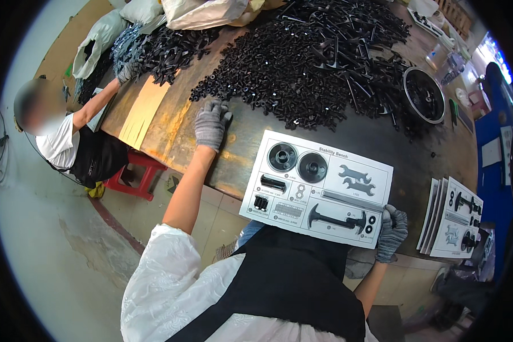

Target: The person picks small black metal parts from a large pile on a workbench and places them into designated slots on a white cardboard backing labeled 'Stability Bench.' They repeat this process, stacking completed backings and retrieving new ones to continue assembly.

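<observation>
A white hardware parts card (330, 211) lies tilted over the table's near edge, in front of my black apron. On it I see two black discs, two wrenches, bolts, washers, a metal rod and a black T-shaped handle piece in ruled boxes; some may be only printed. My right hand (392, 231), in a grey knit glove, grips the card's lower right edge. My left hand (211, 124), also gloved, rests on the table with curled fingers at the near left edge of a pile of small black nuts and bolts (268, 77). Whatever its fingers hold is hidden.
Black T-handles and wrenches (347, 45) heap behind the nuts. A metal-rimmed bowl (423, 96) stands right, near a stack of similar cards (453, 219). At left, a co-worker's gloved hand (128, 72) reaches toward sacks (100, 43); a red stool (134, 174) stands below.
</observation>
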`<state>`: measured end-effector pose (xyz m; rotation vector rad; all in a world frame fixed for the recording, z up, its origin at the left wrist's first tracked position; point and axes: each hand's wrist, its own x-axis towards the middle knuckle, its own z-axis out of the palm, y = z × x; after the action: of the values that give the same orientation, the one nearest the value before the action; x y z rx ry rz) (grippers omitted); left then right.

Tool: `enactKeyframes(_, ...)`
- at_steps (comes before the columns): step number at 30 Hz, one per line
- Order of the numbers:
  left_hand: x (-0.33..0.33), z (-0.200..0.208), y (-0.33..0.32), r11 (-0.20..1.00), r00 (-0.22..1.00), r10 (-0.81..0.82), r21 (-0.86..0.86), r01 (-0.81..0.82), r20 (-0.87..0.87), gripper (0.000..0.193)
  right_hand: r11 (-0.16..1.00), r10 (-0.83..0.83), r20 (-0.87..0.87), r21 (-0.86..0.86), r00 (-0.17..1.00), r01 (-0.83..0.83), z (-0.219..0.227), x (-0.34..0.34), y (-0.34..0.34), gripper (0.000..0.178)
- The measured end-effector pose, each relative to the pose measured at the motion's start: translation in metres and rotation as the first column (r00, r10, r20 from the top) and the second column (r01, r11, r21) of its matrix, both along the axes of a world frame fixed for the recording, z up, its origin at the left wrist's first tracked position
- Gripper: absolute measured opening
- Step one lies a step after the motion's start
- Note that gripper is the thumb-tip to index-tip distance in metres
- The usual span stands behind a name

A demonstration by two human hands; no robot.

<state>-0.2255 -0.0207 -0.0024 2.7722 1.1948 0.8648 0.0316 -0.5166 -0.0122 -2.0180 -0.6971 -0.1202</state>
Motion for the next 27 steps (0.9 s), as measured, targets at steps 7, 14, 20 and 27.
enactKeyframes(7,-0.025,-0.004,0.010,0.965,0.976,0.049,-0.263,0.009,0.212,0.018,0.998,-0.043,-0.047,-0.051,0.998,0.040,0.005,-0.002,-0.001,0.013)
enactKeyframes(14,-0.011,0.006,0.026,0.951,0.995,-0.095,-0.291,0.103,0.041,0.021,0.992,-0.084,-0.108,-0.108,0.991,0.072,0.006,-0.002,-0.001,0.012)
enactKeyframes(20,-0.024,0.008,0.011,0.960,0.996,-0.075,-0.271,0.062,-0.040,0.019,1.000,-0.031,-0.038,-0.007,0.999,0.030,0.007,-0.005,0.005,0.012)
enactKeyframes(27,-0.031,-0.003,-0.017,0.927,0.978,-0.025,-0.361,0.099,0.205,0.023,1.000,-0.019,-0.027,-0.020,0.999,0.018,0.007,-0.004,0.005,0.012)
